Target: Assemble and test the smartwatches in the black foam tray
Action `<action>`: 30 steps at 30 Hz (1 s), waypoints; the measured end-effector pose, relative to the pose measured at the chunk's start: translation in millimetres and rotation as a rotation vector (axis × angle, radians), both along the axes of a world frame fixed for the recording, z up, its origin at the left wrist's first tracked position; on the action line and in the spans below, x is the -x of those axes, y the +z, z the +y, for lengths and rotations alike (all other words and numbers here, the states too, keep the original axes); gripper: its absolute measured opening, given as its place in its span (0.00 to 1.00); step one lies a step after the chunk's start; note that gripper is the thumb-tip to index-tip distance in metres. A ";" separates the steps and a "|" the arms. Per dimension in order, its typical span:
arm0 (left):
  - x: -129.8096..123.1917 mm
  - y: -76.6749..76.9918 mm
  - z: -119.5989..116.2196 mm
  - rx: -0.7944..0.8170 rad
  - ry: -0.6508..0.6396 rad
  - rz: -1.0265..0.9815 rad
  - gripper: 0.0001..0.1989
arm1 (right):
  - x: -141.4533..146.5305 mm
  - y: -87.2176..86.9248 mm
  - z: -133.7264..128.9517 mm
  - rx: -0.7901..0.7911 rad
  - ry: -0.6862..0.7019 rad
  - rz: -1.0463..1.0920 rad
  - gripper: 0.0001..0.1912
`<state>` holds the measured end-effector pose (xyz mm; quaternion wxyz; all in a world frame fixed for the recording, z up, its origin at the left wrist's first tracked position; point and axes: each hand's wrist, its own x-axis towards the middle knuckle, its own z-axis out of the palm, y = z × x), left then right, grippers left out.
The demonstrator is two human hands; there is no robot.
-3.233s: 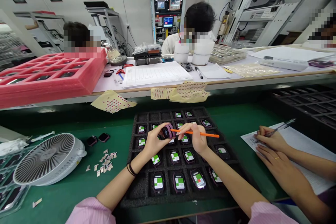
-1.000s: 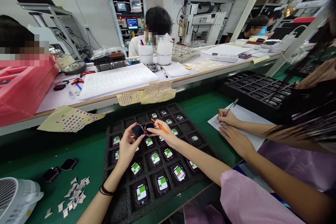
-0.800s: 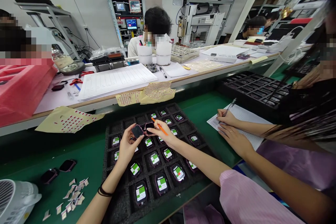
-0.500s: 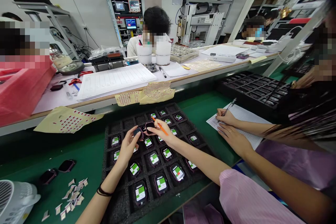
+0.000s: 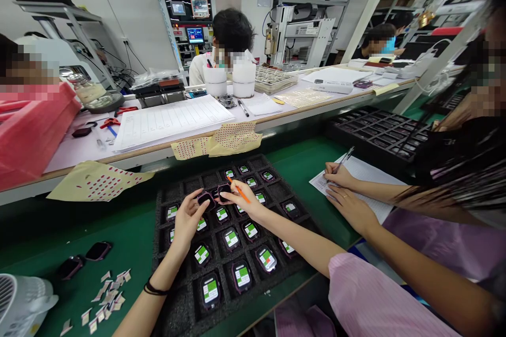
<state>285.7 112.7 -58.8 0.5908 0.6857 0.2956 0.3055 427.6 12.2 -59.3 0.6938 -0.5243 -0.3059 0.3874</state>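
Above a black foam tray (image 5: 182,305), my left hand (image 5: 190,216) grips a dark watch (image 5: 206,199) between thumb and fingers. Close beside it, my right hand (image 5: 243,201) holds a second dark watch (image 5: 224,192) and also an orange stick (image 5: 239,190), which slants across its fingers. The two watches are held side by side. Below them, the tray's compartments hold several watches with lit green and white screens, such as one watch (image 5: 210,290) near the front. Some compartments at the back left have no watch.
Two dark watches (image 5: 98,250) and several small tabs (image 5: 106,303) lie left on the green table, near a white fan (image 5: 23,303). At right, a person's hands (image 5: 351,205) write on paper (image 5: 373,189). A shelf (image 5: 154,155) with dotted yellow sheets (image 5: 233,138) runs behind the tray.
The whole view has shifted slightly. Both hands keep their hold, and the watch in my left hand looks slightly turned, its face now darker.
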 end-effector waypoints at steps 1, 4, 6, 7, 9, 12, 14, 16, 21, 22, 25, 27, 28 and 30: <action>0.1 0.1 0.1 -0.025 0.007 0.000 0.30 | -0.1 -0.4 -0.2 -0.009 0.003 0.000 0.31; 0.5 0.4 -0.1 -0.084 0.013 0.015 0.28 | -0.7 -1.6 -0.3 -0.033 0.001 -0.010 0.30; 0.9 1.2 -0.8 -0.105 0.008 0.023 0.27 | -1.7 -3.1 0.1 -0.024 -0.025 -0.052 0.29; 1.1 1.7 -1.3 -0.109 0.005 0.025 0.27 | -2.3 -4.3 0.5 -0.016 -0.043 -0.076 0.29; 1.0 2.9 -2.3 -0.109 0.004 0.026 0.27 | -4.1 -7.4 1.7 -0.002 -0.074 -0.123 0.28; 0.0 4.5 -3.0 -0.063 -0.003 0.020 0.27 | -7.8 -13.4 4.9 0.023 -0.105 -0.205 0.27; -1.2 5.2 -3.1 -0.009 -0.010 0.026 0.29 | -10.8 -17.3 7.5 0.036 -0.125 -0.277 0.26; -2.4 5.7 -3.6 0.037 -0.016 0.039 0.31 | -13.6 -20.7 9.7 0.032 -0.146 -0.342 0.25; -4.9 5.3 -6.5 0.143 -0.062 0.116 0.31 | -16.7 -24.3 10.6 0.034 -0.163 -0.450 0.22; -5.3 4.7 -6.8 0.161 -0.073 0.146 0.30 | -16.3 -24.0 9.9 0.039 -0.157 -0.469 0.22; -6.3 2.3 -5.8 0.181 -0.126 0.248 0.28 | -13.2 -20.7 7.0 0.030 -0.115 -0.502 0.21; -7.0 0.7 -4.2 0.162 -0.169 0.307 0.26 | -10.7 -16.7 5.0 0.004 -0.088 -0.505 0.21; -7.3 -0.1 -3.4 0.142 -0.185 0.330 0.26 | -9.6 -14.6 4.2 -0.012 -0.079 -0.504 0.21; -7.8 -1.8 -1.9 0.092 -0.211 0.365 0.25 | -8.1 -11.2 3.0 -0.045 -0.071 -0.488 0.22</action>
